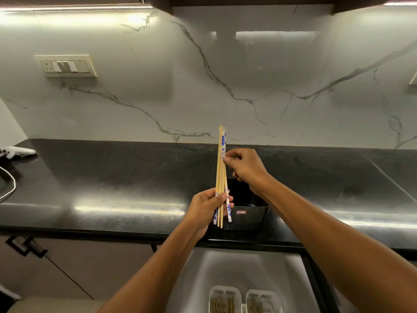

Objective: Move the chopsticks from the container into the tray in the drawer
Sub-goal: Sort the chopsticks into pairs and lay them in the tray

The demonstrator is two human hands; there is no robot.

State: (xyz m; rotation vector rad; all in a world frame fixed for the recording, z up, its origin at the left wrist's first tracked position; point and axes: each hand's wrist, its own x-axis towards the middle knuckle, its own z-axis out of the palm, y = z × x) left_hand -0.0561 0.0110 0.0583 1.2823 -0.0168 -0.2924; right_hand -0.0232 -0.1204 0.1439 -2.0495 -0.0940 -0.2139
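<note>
Black container (pixel 248 213) sits on the dark countertop (pixel 112 177) near the front edge, just behind the person's hands; its inside is dark, can't tell what's left in it. Below the counter edge the drawer (pixel 225 267) is pulled out w/ a pale liner. At the bottom of view sits the tray (pixel 225 292), clear plastic, w/ a second clear tray (pixel 264 299) just to its right. Both hold wooden sticks lying lengthwise; too blurred to say more.

Left hand (pixel 207 208) is curled round the lower part of a bundle of chopsticks (pixel 220 172), thumb across the front, holding them nearly upright above the container's left side. Some are plain wood, some carry blue-and-white patterned ends. Ends are mixed: patterned parts show both at top and below the fist.

Right hand (pixel 243 168) reaches in from the right, fingers bent, thumb & forefinger pinching one patterned chopstick high up in the bundle.

Marble-look backsplash (pixel 270 75) behind, switch plate (pixel 65 65) on it at left.
</note>
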